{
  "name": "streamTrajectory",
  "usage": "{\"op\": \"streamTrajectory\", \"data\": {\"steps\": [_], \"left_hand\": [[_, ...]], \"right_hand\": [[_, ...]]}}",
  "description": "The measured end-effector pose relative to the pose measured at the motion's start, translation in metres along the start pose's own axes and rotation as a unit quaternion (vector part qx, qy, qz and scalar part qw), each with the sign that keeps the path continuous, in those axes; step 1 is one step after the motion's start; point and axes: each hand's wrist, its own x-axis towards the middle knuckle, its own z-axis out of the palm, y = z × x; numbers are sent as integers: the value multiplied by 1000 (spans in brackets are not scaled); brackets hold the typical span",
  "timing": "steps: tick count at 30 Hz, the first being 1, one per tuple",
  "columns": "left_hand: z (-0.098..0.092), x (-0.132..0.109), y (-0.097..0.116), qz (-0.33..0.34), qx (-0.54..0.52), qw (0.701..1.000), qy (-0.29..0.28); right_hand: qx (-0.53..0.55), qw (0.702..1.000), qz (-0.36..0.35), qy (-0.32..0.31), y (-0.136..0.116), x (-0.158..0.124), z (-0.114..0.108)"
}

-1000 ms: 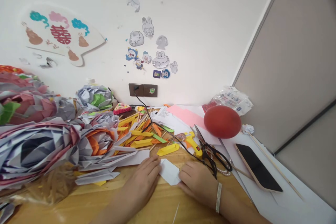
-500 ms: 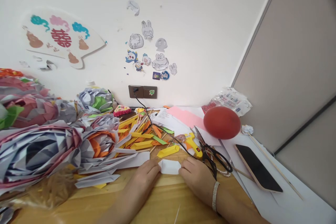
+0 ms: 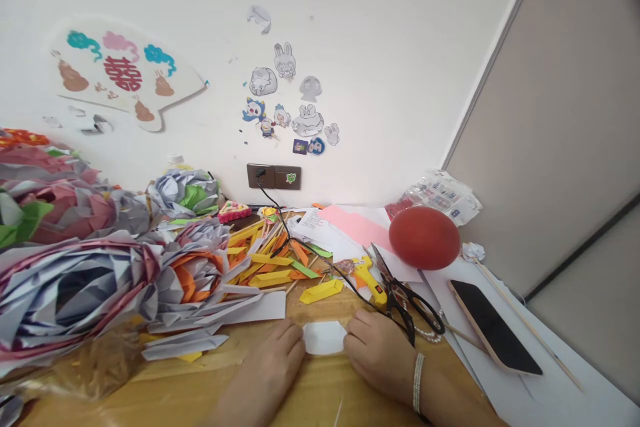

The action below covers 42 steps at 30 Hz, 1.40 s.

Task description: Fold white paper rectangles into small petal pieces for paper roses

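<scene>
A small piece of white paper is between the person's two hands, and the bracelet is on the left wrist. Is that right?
Not quite: the head view shows the bracelet on the wrist of the right hand, not the left. The rest stands: the small piece of white paper is between the right hand and the left hand.
</scene>
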Motion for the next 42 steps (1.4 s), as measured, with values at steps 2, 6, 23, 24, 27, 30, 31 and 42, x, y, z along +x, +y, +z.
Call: {"op": "streamTrajectory", "data": {"steps": [2,6,23,24,27,30,31,42], "left_hand": [[1,1,-2,-12,-26,1000,3],[6,3,-8,-30,-53,998,14],[9,12,-2,-125,-52,991,10],[8,12,0,-139,-50,989,9],[7,14,2,-172,-57,983,12],[7,14,2,-192,-64,979,22],[6,15,2,-198,-64,978,24],[7,14,-2,-220,-83,972,23]], "right_hand": [[15,1000,15,-14,0,0,0],[57,996,55,-35,-2,2,-2],[182,942,274,-72,-11,7,5],[180,940,279,-72,-11,7,6],[171,939,291,-66,-11,8,6],[154,946,274,-71,-14,9,7],[144,949,271,-75,-15,10,8],[61,997,-3,-57,5,4,-12]]}}
